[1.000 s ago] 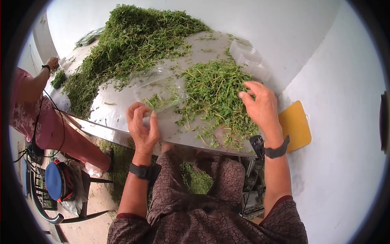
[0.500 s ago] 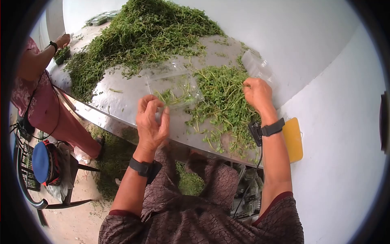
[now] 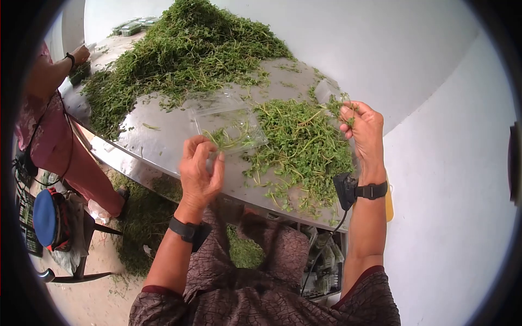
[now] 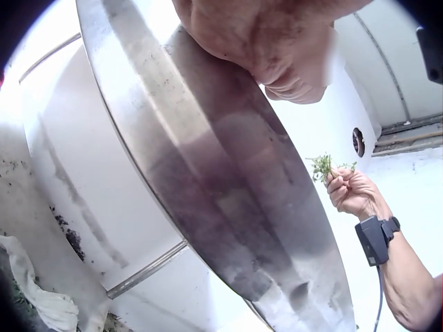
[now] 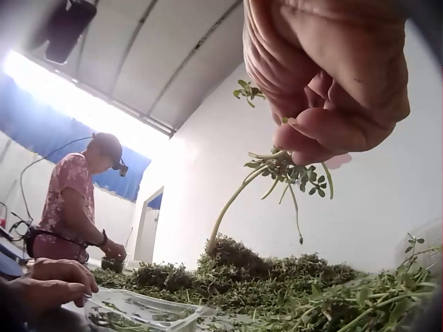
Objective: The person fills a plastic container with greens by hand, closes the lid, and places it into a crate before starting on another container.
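My right hand (image 3: pixel 367 130) pinches a small bunch of leafy green sprigs (image 3: pixel 348 111), raised above the right side of a loose pile of greens (image 3: pixel 304 149). Long stems hang below its thumb and fingers in the right wrist view. My left hand (image 3: pixel 200 173) has its curled fingers and thumb at the near left corner of a clear plastic container (image 3: pixel 260 136), gripping the rim. A few stems (image 3: pixel 231 142) lie inside that container, whose clear lid stands folded back. In the left wrist view, the left hand (image 4: pixel 256 41) shows mostly as knuckles over the metal table.
A large heap of greens (image 3: pixel 190 65) covers the back of the metal table (image 3: pixel 157 141). Clear empty containers (image 3: pixel 326 91) stand by the wall at right. Filled packs (image 3: pixel 130 27) lie far left, near another person (image 5: pixel 73 200). A blue item (image 3: pixel 44 218) sits on a chair at left.
My right hand reached into the pile's right side, then rose and moved right with a bunch of sprigs. The left hand stays at the container's corner.
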